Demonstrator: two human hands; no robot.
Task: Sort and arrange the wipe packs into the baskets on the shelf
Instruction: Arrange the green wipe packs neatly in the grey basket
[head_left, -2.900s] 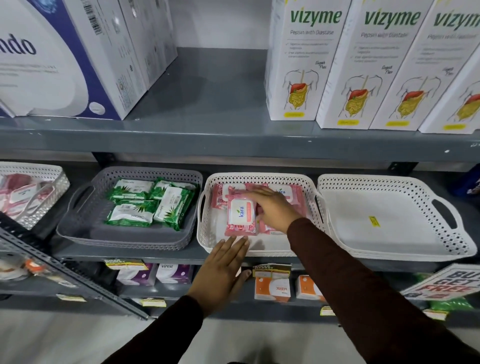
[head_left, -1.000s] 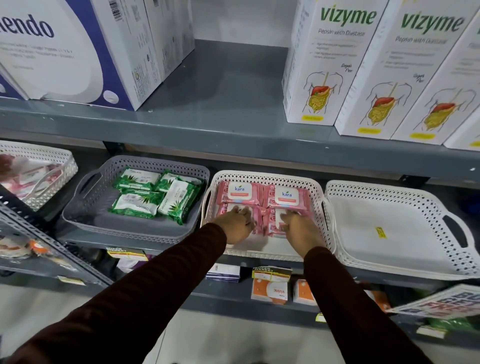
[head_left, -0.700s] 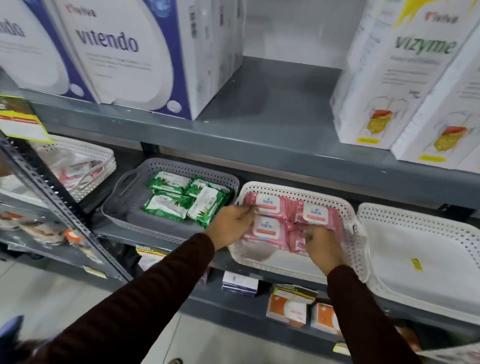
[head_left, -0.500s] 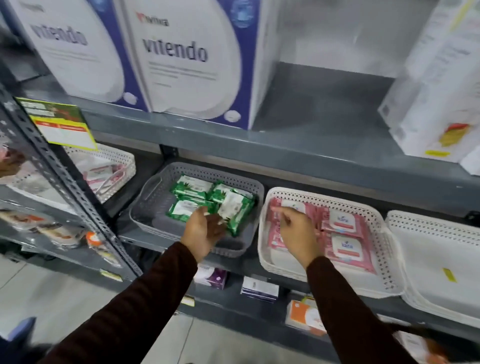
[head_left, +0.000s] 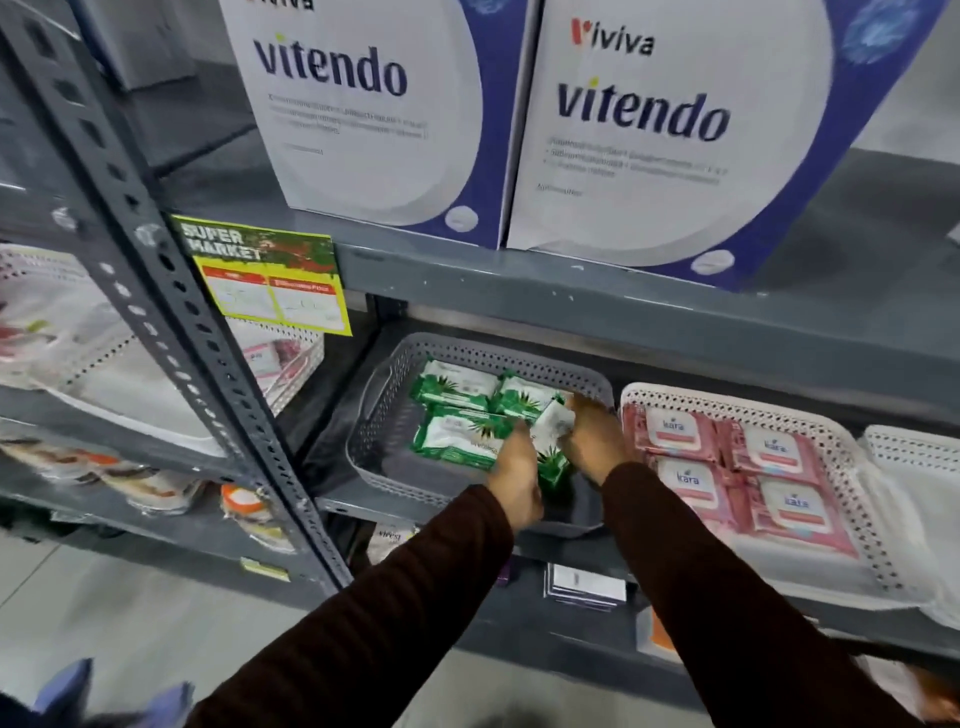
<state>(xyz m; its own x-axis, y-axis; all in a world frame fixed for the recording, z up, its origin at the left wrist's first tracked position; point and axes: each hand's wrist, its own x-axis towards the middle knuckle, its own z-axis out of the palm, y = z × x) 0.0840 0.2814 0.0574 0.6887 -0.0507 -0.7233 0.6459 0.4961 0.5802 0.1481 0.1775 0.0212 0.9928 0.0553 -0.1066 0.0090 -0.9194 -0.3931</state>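
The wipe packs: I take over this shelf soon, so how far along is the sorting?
Done, it seems: four pink packs lie in neat rows in the white basket. In hand: both the left hand and right hand are in the grey basket, on a tilted green pack. Left: squaring up the green packs, which lie unevenly.

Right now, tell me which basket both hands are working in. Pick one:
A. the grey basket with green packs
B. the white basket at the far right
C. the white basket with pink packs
A: the left hand and right hand are both on a tilted green pack inside the grey basket; the pink packs lie untouched.
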